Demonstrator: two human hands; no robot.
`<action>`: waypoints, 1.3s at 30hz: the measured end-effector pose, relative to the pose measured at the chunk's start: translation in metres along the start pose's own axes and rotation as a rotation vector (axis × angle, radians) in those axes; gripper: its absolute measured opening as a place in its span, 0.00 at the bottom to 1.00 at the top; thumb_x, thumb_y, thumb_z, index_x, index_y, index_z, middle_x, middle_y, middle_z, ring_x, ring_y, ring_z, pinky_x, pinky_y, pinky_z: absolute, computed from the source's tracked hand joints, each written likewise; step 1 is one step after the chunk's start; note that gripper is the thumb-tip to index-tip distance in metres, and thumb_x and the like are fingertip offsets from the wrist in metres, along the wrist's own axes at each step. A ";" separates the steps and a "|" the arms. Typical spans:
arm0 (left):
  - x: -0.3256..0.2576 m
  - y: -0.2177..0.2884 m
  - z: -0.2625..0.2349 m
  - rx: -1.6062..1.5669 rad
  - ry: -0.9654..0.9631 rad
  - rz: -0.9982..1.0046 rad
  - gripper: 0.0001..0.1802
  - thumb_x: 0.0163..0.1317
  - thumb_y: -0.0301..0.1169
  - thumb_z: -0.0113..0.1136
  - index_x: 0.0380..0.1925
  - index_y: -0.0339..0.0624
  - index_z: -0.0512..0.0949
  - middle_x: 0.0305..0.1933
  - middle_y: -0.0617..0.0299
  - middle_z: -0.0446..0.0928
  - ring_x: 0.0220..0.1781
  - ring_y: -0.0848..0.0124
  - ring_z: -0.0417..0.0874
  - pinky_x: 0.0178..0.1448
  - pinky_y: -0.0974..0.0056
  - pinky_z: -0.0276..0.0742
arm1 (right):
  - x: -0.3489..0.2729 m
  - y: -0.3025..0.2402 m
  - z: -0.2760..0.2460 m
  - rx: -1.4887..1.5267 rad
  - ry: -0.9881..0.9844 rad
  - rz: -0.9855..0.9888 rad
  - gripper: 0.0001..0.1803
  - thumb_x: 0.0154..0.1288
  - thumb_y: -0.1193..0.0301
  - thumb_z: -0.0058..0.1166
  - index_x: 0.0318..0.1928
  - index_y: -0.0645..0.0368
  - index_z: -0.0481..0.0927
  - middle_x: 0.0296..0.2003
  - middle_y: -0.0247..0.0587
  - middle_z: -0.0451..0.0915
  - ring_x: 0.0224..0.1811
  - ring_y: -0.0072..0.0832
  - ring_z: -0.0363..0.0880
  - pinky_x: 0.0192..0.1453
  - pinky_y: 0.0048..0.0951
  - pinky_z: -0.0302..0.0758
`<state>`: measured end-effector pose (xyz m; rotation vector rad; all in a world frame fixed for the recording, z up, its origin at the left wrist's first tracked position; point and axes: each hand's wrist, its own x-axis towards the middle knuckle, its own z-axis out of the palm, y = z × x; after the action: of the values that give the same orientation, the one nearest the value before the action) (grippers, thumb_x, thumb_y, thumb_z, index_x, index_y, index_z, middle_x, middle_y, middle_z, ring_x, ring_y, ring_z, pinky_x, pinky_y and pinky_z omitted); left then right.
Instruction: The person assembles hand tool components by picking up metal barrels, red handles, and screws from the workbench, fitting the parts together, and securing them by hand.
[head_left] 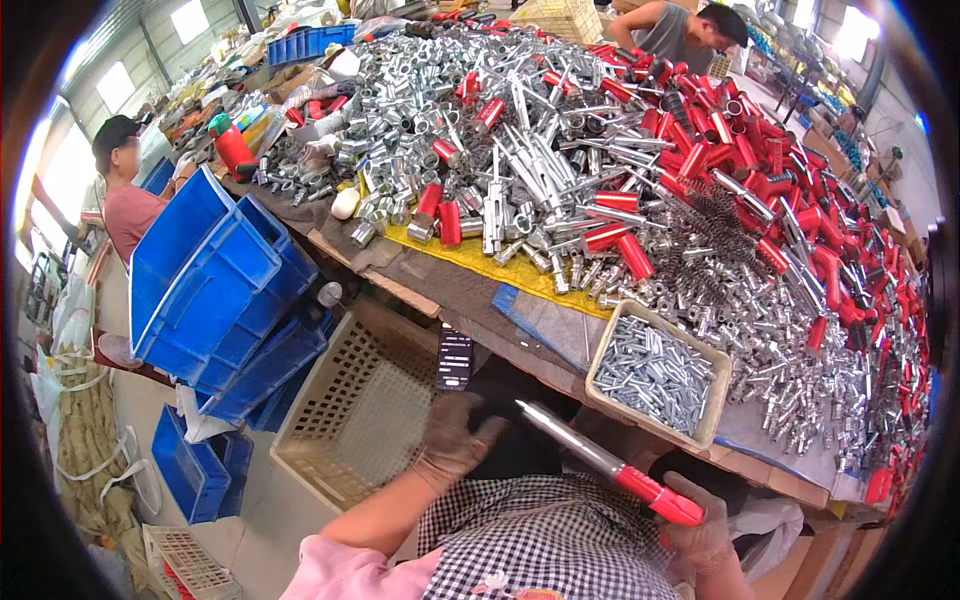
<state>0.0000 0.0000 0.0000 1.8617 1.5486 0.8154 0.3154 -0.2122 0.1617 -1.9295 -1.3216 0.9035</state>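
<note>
My right hand [700,525], in a worn work glove, is closed round the red handle of a long tool [585,450]. The tool has a shiny chrome barrel and a narrow tip that points up and left, in front of my checked apron. My gloved left hand [450,440] is apart from the tool, with thumb and fingers spread and nothing visible in it. It hovers by the right side of a beige plastic crate [300,435]. Nearest the tool on the table stands a cream tray [712,410] full of small silvery pins or bolts.
A big heap of chrome fittings [540,170] and red handles [690,160] covers the table. Stacked blue bins [205,290] stand at the left. A dark phone-like slab [455,358] hangs at the table edge. One person [130,190] is at the left, another [680,35] at the back.
</note>
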 end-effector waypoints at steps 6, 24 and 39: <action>-0.010 -0.101 0.031 0.539 0.076 0.037 0.29 0.48 0.46 0.66 0.52 0.49 0.76 0.55 0.45 0.71 0.60 0.49 0.67 0.66 0.46 0.57 | -0.010 0.065 0.026 0.740 0.169 0.554 0.28 0.47 0.78 0.62 0.53 0.68 0.77 0.37 0.35 0.81 0.36 0.22 0.78 0.42 0.26 0.76; 0.139 -0.087 0.069 1.081 -0.433 -0.210 0.58 0.48 0.74 0.44 0.74 0.53 0.46 0.78 0.50 0.38 0.78 0.45 0.34 0.73 0.34 0.27 | 0.015 0.131 0.090 0.738 0.295 0.838 0.22 0.48 0.73 0.60 0.47 0.65 0.78 0.40 0.41 0.79 0.47 0.34 0.75 0.53 0.31 0.68; 0.142 -0.132 0.080 0.922 -0.321 -0.176 0.57 0.49 0.72 0.47 0.74 0.55 0.46 0.78 0.54 0.41 0.78 0.45 0.33 0.74 0.35 0.29 | 0.018 0.161 0.102 0.682 0.312 0.827 0.19 0.47 0.74 0.60 0.44 0.64 0.79 0.35 0.42 0.80 0.37 0.34 0.78 0.43 0.32 0.73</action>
<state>-0.0027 0.1576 -0.1383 2.2369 1.9962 -0.3614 0.3209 -0.2330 -0.0286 -1.9023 0.0471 1.1586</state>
